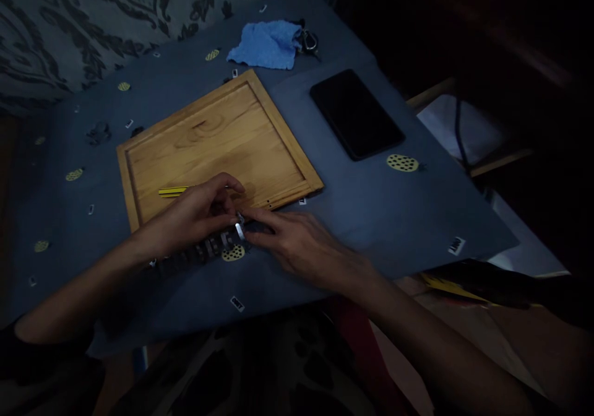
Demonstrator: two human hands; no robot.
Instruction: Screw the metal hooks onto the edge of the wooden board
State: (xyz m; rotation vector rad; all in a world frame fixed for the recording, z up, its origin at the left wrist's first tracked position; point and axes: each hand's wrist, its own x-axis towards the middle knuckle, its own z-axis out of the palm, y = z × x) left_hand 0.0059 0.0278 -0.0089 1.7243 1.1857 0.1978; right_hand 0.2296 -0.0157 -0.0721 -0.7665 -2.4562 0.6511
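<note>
My left hand (pixel 197 215) rests at the front edge of a wooden tray (pixel 218 140), its fingers curled over a dark metal link band (pixel 199 252) that lies on the blue cloth. My right hand (pixel 301 246) meets it from the right, fingers pinched at a small shiny metal part (pixel 240 229) on the band's end. A thin yellow stick (pixel 172 190) lies inside the tray, just behind my left hand. The scene is dim and what the fingertips grip is partly hidden.
A black phone (pixel 356 114) lies right of the tray. A crumpled blue cloth (pixel 266 44) with keys (pixel 310 41) sits at the table's far end. The blue tablecloth (pixel 380 212) bears yellow spots. The table edge drops off at right and near me.
</note>
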